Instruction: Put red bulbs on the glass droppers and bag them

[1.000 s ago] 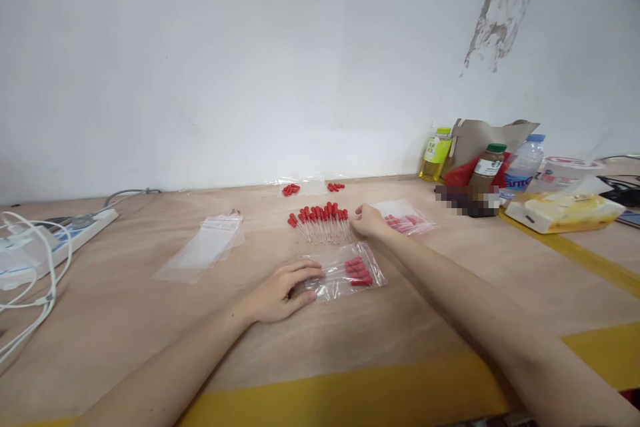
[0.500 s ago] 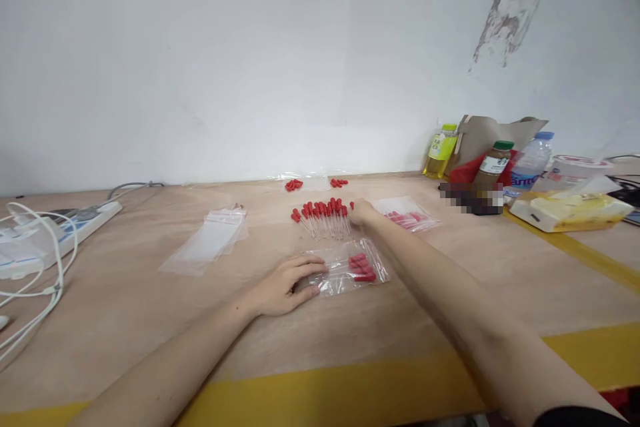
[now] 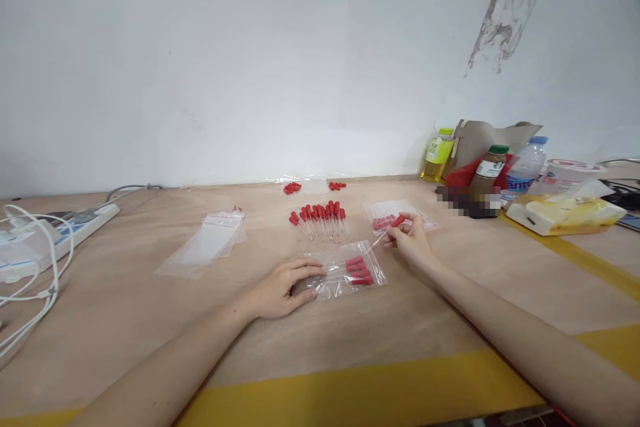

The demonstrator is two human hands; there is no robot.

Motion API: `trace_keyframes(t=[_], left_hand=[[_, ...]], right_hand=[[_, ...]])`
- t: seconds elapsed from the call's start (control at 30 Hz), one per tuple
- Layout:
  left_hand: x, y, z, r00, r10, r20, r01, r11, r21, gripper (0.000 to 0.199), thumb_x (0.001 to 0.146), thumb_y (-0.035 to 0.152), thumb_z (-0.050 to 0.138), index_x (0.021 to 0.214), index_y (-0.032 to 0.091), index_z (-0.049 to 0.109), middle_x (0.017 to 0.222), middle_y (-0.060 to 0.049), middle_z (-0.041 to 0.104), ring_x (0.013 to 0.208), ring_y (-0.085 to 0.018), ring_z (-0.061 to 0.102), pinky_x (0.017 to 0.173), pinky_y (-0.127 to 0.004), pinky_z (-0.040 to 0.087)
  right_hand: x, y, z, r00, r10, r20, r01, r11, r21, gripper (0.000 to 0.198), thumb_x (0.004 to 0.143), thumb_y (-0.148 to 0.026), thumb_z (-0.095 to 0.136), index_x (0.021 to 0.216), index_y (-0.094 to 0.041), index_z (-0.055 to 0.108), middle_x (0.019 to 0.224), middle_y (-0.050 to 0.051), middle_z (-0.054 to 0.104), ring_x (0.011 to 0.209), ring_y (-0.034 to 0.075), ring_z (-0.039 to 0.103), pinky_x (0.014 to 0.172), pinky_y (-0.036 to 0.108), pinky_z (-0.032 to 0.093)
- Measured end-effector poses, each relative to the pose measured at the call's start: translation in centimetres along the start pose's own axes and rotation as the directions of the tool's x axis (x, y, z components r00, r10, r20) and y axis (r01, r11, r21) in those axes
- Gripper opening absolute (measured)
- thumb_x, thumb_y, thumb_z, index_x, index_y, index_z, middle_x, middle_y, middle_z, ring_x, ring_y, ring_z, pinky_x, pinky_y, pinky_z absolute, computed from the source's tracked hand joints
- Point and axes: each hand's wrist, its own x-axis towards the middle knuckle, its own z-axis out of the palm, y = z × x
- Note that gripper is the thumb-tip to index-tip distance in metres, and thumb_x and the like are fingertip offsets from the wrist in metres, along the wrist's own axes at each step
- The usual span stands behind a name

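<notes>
My right hand [image 3: 411, 240] pinches a glass dropper by its red rubber bulb [image 3: 399, 221]. The dropper's thin clear tube slants down-left to the right end of a clear zip bag [image 3: 331, 287]. Several droppers with red bulbs [image 3: 359, 271] lie inside this bag. Resting on the bag's left end is my left hand [image 3: 287, 285], open, fingers stretched and thumb apart. A row of loose droppers [image 3: 325, 215] lies just beyond the bag, bulbs toward the wall. Partly behind my right hand is another filled bag [image 3: 390, 208] with red bulbs showing through.
Flat clear zip bags [image 3: 210, 240] are stacked at left. Small red bulbs [image 3: 293, 187] lie along the wall on clear plastic. A power strip [image 3: 65, 243] with white cables [image 3: 55, 280] is far left. Bottles [image 3: 487, 173] and a tissue pack [image 3: 565, 213] stand at right.
My right hand has come back from the dropper row, toward me and to the right, now with one dropper in its fingers. My left hand stays on the bag.
</notes>
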Motion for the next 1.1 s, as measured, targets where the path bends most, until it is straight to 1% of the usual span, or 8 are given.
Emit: trace_keyframes(t=[0.2,0.33,0.43,0.57,0.7,0.83,1.0,1.1], left_hand=[[-0.2,0.1,-0.1,0.999,-0.034,0.002,0.034,0.999,0.036,0.04,0.083,0.031,0.045,0.122,0.023,0.041,0.122,-0.006,0.047,0.113,-0.02,0.041,0.096,-0.036,0.033],[-0.3,0.1,0.0,0.998,-0.063,0.002,0.063,0.997,0.047,0.045,0.083,0.032,0.045,0.126,0.023,0.034,0.123,-0.006,0.046,0.113,-0.021,0.041,0.095,-0.038,0.034],[-0.3,0.1,0.0,0.998,-0.066,-0.003,0.066,0.997,0.037,0.044,0.083,0.032,0.045,0.125,0.023,0.035,0.123,-0.006,0.046,0.112,-0.021,0.042,0.095,-0.038,0.034],[-0.2,0.2,0.0,0.998,-0.06,-0.003,0.06,0.998,0.028,0.044,0.083,0.032,0.044,0.125,0.023,0.035,0.123,-0.006,0.047,0.111,-0.022,0.042,0.095,-0.039,0.034],[-0.1,0.1,0.0,0.999,-0.053,-0.004,0.053,0.998,0.023,0.044,0.083,0.031,0.045,0.125,0.022,0.035,0.121,-0.006,0.048,0.111,-0.021,0.043,0.094,-0.037,0.035],[-0.2,0.0,0.2,0.998,-0.057,-0.017,0.058,0.998,0.04,0.044,0.083,0.032,0.045,0.124,0.022,0.036,0.122,-0.006,0.048,0.112,-0.021,0.043,0.095,-0.038,0.034],[-0.2,-0.2,0.3,0.998,-0.049,-0.027,0.05,0.998,0.028,0.045,0.083,0.032,0.045,0.125,0.022,0.036,0.125,-0.007,0.045,0.115,-0.022,0.04,0.097,-0.039,0.032],[-0.1,-0.2,0.4,0.998,-0.057,-0.019,0.058,0.998,0.028,0.045,0.083,0.032,0.046,0.126,0.022,0.036,0.126,-0.006,0.045,0.116,-0.021,0.039,0.098,-0.039,0.032]], right_hand=[[-1.6,0.1,0.9,0.976,0.089,0.197,-0.121,0.981,0.153,0.041,0.062,-0.03,0.063,0.088,-0.024,0.033,0.065,-0.005,0.054,0.056,0.013,0.058,0.061,0.031,0.05],[-2.0,-0.5,-0.2,0.89,0.144,0.432,-0.186,0.981,0.056,0.036,0.064,-0.036,0.063,0.087,-0.022,0.038,0.071,-0.003,0.056,0.058,0.012,0.058,0.056,0.028,0.047],[-1.7,-1.3,-1.4,0.824,0.156,0.544,-0.103,0.987,-0.126,0.033,0.064,-0.036,0.064,0.084,-0.019,0.044,0.063,-0.005,0.053,0.048,0.007,0.05,0.042,0.019,0.035],[-0.9,-1.7,-1.9,0.74,0.091,0.667,0.056,0.979,-0.195,0.029,0.063,-0.035,0.066,0.078,-0.016,0.051,0.061,-0.005,0.05,0.043,0.003,0.038,0.04,0.017,0.028],[-0.3,-0.9,-1.2,0.688,0.142,0.712,0.026,0.975,-0.22,0.032,0.063,-0.038,0.065,0.083,-0.015,0.054,0.06,-0.004,0.052,0.043,0.004,0.039,0.041,0.018,0.031],[-0.2,0.1,0.2,0.735,0.156,0.66,0.016,0.969,-0.247,0.035,0.063,-0.042,0.062,0.078,-0.012,0.06,0.056,-0.002,0.055,0.04,0.004,0.041,0.039,0.019,0.033],[-0.8,0.5,1.6,0.898,0.101,0.429,0.038,0.952,-0.303,0.028,0.06,-0.04,0.064,0.061,-0.013,0.058,0.049,-0.002,0.053,0.039,0.006,0.041,0.038,0.02,0.034],[-1.1,0.4,1.7,0.869,0.049,0.492,0.11,0.951,-0.289,0.024,0.061,-0.038,0.063,0.061,-0.014,0.059,0.057,0.0,0.059,0.051,0.01,0.051,0.048,0.022,0.041]])
